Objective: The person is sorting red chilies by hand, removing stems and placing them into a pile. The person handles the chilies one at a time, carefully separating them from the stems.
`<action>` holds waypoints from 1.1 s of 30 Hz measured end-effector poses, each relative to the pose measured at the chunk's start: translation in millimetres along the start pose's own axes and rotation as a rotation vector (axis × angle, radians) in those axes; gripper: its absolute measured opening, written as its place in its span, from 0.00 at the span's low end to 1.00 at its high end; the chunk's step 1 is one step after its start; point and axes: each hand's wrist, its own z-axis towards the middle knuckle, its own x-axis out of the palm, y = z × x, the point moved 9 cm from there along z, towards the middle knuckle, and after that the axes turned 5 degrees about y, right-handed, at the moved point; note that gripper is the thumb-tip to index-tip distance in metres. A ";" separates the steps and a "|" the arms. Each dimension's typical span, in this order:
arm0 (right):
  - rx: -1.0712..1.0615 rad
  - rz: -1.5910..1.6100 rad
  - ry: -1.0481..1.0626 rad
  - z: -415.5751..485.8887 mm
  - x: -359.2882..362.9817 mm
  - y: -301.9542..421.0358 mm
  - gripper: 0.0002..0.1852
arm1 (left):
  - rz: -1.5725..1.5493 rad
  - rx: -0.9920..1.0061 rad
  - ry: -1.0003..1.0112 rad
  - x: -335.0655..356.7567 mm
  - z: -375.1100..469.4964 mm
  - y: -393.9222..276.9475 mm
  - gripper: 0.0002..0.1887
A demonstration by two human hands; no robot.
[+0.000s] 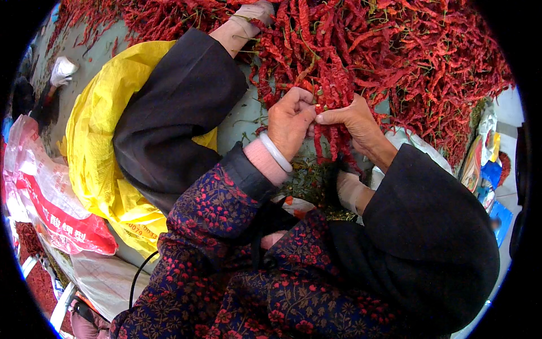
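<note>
A bunch of long, wrinkled dried red chillies [332, 91] hangs between my two hands, some with green-brown stems. My right hand [360, 125] grips it from the right, thumb across the front and fingers partly hidden behind. At the bunch's left edge, my left hand [292, 120] has its thumb and curled fingers closed on the chillies near a stem end; exactly what lies between the fingertips is hidden. A pale bangle [275, 151] and a pink cuff are at the left wrist. Beyond both hands spreads a large heap of the same chillies [423, 55].
My bent knees flank the hands. A yellow woven sack [99, 127] lies by the left leg, with a printed pink and white sack [63, 203] farther left. Stem scraps [305, 180] lie below the bunch. A white-gloved hand [63, 70] of another person shows far left.
</note>
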 end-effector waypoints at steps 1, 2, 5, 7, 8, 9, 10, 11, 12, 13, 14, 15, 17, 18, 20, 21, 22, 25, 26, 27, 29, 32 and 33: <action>0.027 0.005 -0.004 -0.4 -1.1 -1.3 0.21 | -0.046 -0.041 0.025 2.1 -0.4 0.1 0.05; 0.039 0.000 0.008 -0.4 -1.3 -1.8 0.20 | -0.097 -0.089 0.056 3.9 0.5 0.3 0.04; 0.055 -0.032 0.031 -0.5 -0.7 -1.3 0.17 | -0.144 -0.170 0.139 4.6 4.9 -0.7 0.04; 0.039 -0.068 0.018 -2.2 -0.9 1.0 0.15 | -0.030 -0.146 0.188 5.2 6.4 -3.9 0.05; 0.031 -0.069 0.022 -2.8 -1.4 1.3 0.17 | -0.035 -0.159 0.181 3.9 7.3 -3.1 0.04; 0.023 -0.070 0.027 -3.1 -2.2 0.9 0.19 | -0.040 -0.173 0.173 2.4 8.1 -2.3 0.04; 0.014 -0.071 0.031 -3.6 -2.6 1.0 0.21 | -0.046 -0.186 0.165 1.2 8.4 -1.5 0.04; 0.010 -0.072 0.023 -4.8 -2.5 2.6 0.20 | -0.074 -0.193 0.169 1.4 8.3 -1.5 0.04; 0.008 -0.073 0.019 -6.0 -0.8 4.5 0.19 | -0.102 -0.201 0.171 0.7 7.5 -1.3 0.04; 0.006 -0.073 0.013 -7.4 0.0 6.5 0.17 | -0.129 -0.209 0.172 0.8 6.7 -0.8 0.04; 0.009 -0.077 0.007 -8.6 -0.4 7.5 0.18 | -0.154 -0.217 0.174 1.4 5.9 0.2 0.04; 0.012 -0.082 0.000 -9.5 -1.0 7.9 0.19 | -0.179 -0.226 0.175 1.8 5.0 1.7 0.04; -0.003 -0.073 -0.001 -10.5 -0.4 11.2 0.21 | -0.285 -0.264 0.168 3.6 2.2 5.3 0.04; -0.021 -0.062 0.001 -11.3 1.1 14.7 0.22 | -0.367 -0.293 0.163 6.4 -0.1 5.7 0.04; -0.048 -0.058 0.012 -12.1 2.0 18.3 0.24 | -0.503 -0.350 0.162 11.8 -4.6 6.8 0.04; -0.057 -0.065 0.023 -11.6 1.5 19.1 0.25 | -0.555 -0.378 0.165 14.1 -6.8 7.6 0.04; -0.065 -0.073 0.034 -11.2 1.9 19.7 0.26 | -0.607 -0.405 0.167 15.8 -8.6 9.0 0.05; -0.157 -0.117 -0.007 -12.1 4.4 30.0 0.22 | -0.781 -0.361 0.286 23.3 -8.9 2.4 0.08; -0.119 -0.113 -0.005 -10.3 1.4 23.3 0.21 | -0.789 -0.306 0.339 22.6 -6.5 -5.8 0.09; -0.082 -0.112 -0.012 -8.9 -6.2 14.5 0.20 | -0.800 -0.253 0.400 21.8 -2.6 -16.9 0.10; -0.034 -0.043 -0.056 -10.9 -20.4 4.0 0.17 | -0.755 -0.177 0.462 18.0 -1.3 -36.9 0.10; -0.062 0.135 -0.097 -10.7 -30.4 1.2 0.15 | -0.252 -0.317 0.642 26.5 -18.9 -32.2 0.08; -0.045 0.137 -0.099 -9.7 -34.5 -3.2 0.14 | -0.042 -0.404 0.717 33.3 -29.7 -24.6 0.08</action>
